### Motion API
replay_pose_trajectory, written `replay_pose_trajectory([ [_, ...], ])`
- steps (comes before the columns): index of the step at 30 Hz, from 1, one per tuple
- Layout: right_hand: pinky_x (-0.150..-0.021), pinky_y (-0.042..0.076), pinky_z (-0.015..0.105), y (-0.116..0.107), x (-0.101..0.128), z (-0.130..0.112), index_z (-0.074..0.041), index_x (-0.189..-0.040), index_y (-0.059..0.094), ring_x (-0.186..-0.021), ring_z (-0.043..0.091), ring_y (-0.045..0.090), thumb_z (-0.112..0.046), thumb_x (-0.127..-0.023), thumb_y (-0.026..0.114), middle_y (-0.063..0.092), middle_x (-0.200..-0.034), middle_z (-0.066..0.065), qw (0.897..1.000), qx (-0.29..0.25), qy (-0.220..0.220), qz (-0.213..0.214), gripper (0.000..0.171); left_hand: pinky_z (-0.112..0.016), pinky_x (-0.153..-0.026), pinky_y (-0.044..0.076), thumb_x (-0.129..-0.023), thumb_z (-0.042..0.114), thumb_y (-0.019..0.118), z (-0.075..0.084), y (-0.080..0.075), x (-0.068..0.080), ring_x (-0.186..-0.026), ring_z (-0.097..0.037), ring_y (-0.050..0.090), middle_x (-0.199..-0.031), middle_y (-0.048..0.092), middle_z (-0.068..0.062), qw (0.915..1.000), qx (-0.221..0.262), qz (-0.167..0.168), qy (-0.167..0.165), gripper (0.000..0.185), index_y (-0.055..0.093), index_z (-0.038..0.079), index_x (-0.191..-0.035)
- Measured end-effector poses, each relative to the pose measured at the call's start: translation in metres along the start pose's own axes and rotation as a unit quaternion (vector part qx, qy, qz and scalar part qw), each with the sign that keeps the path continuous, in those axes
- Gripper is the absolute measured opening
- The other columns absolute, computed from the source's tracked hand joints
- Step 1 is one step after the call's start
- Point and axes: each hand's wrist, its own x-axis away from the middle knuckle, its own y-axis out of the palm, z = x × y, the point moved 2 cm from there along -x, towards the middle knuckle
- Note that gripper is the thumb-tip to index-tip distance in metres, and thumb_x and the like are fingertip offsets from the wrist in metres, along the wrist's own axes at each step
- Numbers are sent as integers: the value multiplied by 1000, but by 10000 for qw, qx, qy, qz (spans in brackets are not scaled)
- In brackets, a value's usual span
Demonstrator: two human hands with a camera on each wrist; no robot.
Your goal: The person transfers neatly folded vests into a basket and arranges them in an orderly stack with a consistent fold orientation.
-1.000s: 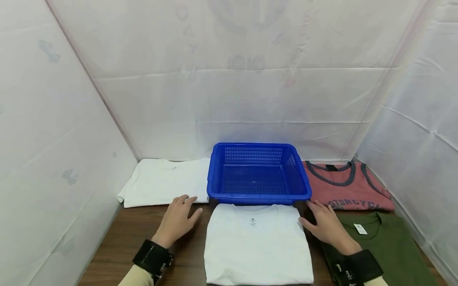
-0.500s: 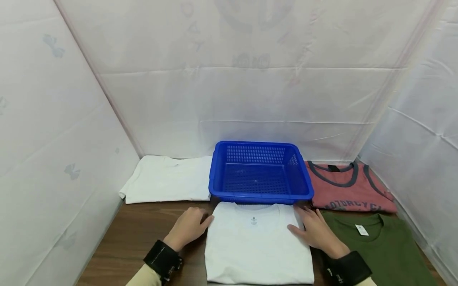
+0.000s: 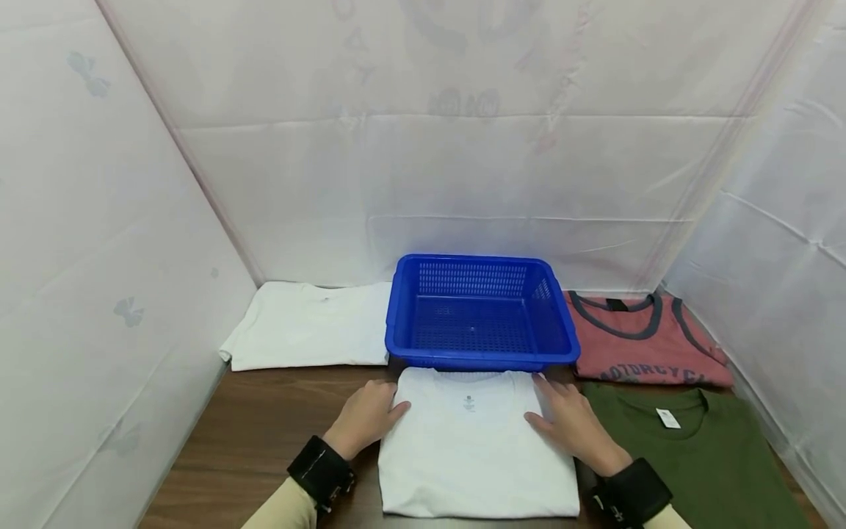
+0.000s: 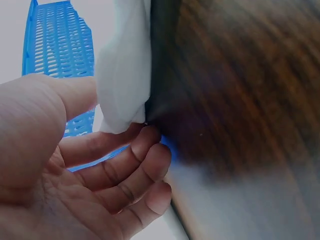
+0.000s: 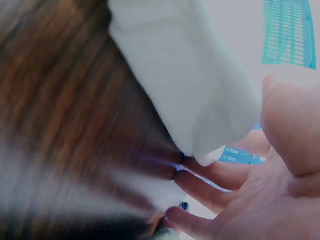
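A folded white T-shirt [image 3: 479, 448] lies collar-away on the wooden table, just in front of a blue plastic basket [image 3: 482, 362]. At the shirt's upper left edge, my left hand [image 3: 365, 420] pinches the cloth. Its thumb is on top and its fingers curl in at the underside, as the left wrist view shows with the white fold [image 4: 122, 75] between them. My right hand [image 3: 576, 422] grips the opposite edge near the collar, thumb above. In the right wrist view its fingertips reach under the hanging fold [image 5: 200, 90].
Left of the basket lies another folded white shirt [image 3: 307, 327]. A red shirt [image 3: 634, 356] with grey trim lies right of the basket, a green shirt [image 3: 694, 455] in front of it. White sheeting [image 3: 463, 169] walls the table [image 3: 218, 433] at the back and sides.
Both hands have moved inward from either side to the white T-shirt's upper edges, and the thumbs now lie over the cloth. The basket and other shirts stay in place.
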Motion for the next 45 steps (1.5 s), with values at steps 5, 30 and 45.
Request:
replay_pose_trajectory([
  [5, -90, 49, 62, -2, -4, -1, 3, -142, 57, -112, 46, 61, -23, -87, 84, 66, -124, 26, 9999, -63, 30, 95, 66, -41, -59, 53, -91, 20, 79, 1, 1, -3, -65, -25, 65, -71, 62, -9, 10000, -32, 19, -75, 23, 67, 2, -83],
  [30, -91, 51, 60, 5, -9, -9, 1, -147, 48, -108, 46, 65, -10, -85, 84, 63, -131, 27, 9845, -1415, 1040, -19, 72, -27, -61, 39, -95, 4, 70, 1, 1, 0, -65, -8, 40, -73, 43, 4, 9891, 1461, 73, 145, 16, 55, 7, -90],
  [45, -74, 51, 35, -6, 2, -4, -21, -125, 64, -86, 20, 66, 5, -91, 72, 67, -128, 7, 9804, -1772, 827, -247, 43, -28, -69, 48, -106, 14, 57, -6, 0, 2, -75, -9, 56, -88, 60, 1, 9728, 2273, -372, 244, 15, 54, 8, -119],
])
